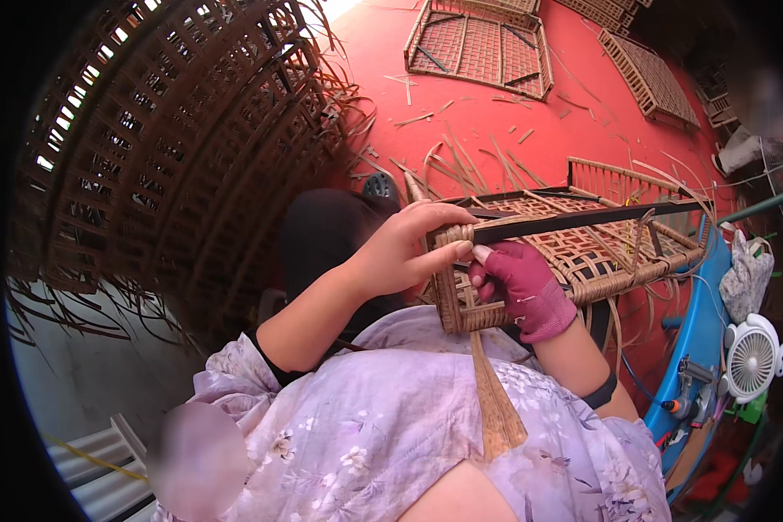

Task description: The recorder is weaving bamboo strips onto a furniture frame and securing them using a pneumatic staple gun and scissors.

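Woven rattan frame (531, 252) | left hand (400, 252) grip closed on its corner | gloved right hand (526, 291) grip pinching its weave

A half-woven tan wicker frame (574, 248) with dark metal bars lies tilted, loose strips (496, 400) hanging.

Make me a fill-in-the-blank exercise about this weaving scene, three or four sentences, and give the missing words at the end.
1. The right hand wears a fingerless glove coloured ____.
2. The left hand is bare and grips the corner of a woven rattan ____.
3. The floor beneath the scattered strips is coloured ____.
4. A small white ____ sits at the right edge by the blue rail.

Missing words: maroon; frame; red; fan
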`<state>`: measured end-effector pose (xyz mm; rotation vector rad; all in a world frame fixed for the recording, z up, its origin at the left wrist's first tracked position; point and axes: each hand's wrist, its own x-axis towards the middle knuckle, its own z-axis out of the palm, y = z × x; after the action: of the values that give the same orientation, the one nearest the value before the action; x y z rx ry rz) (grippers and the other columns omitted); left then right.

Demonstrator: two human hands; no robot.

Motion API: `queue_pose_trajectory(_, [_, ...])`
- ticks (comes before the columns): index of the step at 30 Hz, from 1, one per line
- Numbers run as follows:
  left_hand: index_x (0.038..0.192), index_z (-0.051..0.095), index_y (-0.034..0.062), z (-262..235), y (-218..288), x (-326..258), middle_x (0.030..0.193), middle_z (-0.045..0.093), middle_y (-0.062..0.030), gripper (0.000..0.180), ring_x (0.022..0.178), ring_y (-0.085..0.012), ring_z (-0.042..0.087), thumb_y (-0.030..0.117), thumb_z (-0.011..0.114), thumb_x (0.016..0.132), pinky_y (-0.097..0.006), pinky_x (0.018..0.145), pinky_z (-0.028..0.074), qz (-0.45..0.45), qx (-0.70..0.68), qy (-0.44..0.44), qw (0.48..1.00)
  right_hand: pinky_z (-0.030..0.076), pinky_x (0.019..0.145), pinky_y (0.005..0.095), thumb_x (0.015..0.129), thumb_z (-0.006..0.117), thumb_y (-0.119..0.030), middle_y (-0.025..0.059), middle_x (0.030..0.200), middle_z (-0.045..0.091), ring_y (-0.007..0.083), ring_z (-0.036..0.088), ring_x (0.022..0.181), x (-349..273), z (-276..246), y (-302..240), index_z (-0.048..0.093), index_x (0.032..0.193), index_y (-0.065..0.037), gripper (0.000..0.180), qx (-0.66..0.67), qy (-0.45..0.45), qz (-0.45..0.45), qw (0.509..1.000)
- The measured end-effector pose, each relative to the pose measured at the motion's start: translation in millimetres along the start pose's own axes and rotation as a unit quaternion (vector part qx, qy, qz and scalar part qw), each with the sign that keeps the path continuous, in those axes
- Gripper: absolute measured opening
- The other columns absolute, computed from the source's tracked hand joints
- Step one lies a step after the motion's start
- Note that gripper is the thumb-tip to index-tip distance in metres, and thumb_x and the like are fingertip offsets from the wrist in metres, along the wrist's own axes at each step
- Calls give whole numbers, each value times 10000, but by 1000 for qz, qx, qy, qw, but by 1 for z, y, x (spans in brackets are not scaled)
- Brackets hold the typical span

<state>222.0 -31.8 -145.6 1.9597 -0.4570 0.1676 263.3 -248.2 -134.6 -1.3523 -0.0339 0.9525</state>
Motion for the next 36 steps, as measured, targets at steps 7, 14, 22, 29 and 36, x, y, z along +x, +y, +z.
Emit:
queue_pose_trajectory(7, [1401, 450, 38, 1, 12, -14, 1441, 443, -178, 813, 1327, -352, 467, 256, 864, 736, -432, 1091, 404, -4, 149, 108, 983, 482, 593, 239, 972, 659, -232, -5, 755, 634, 51, 576, 658, -31, -3, -19, 692, 903, -57, 192, -97, -1, -2, 995])
queue_pose_trajectory(14, [1353, 537, -4, 13, 20, -14, 1364, 569, -155, 544, 1286, -301, 536, 90, 743, 858, -409, 1105, 387, -37, 132, 82, 987, 466, 665, 280, 929, 677, -187, -9, 708, 576, 48, 514, 697, -73, -37, 1, 664, 904, -23, 167, -225, 53, -223, 947])
queue_pose_trajectory(22, [1390, 530, -17, 10, -2, -20, 1410, 564, -140, 425, 1309, -232, 523, 76, 614, 984, -357, 1124, 355, -102, 108, 81, 986, 477, 620, 229, 931, 655, -120, -4, 767, 645, 58, 582, 670, -160, -111, 18, 717, 1030, -20, 153, -110, 269, -151, 945])
queue_pose_trajectory(29, [1435, 448, -21, 26, -5, -19, 1447, 518, -163, 445, 1364, -237, 466, 6, 551, 1002, -372, 1140, 341, -11, 24, 146, 989, 465, 543, 213, 1000, 601, -215, 32, 723, 645, 78, 585, 595, -266, -216, 63, 726, 993, -6, 244, -53, 596, -266, 756])
queue_pose_trajectory(36, [1343, 498, -18, 22, 3, -22, 1455, 495, -190, 331, 1352, -251, 475, -14, 512, 1013, -383, 1137, 358, -2, -9, 149, 989, 513, 720, 430, 897, 649, -423, 152, 841, 711, 312, 684, 784, -418, -311, 156, 681, 919, -20, 405, -328, 831, 86, 442])
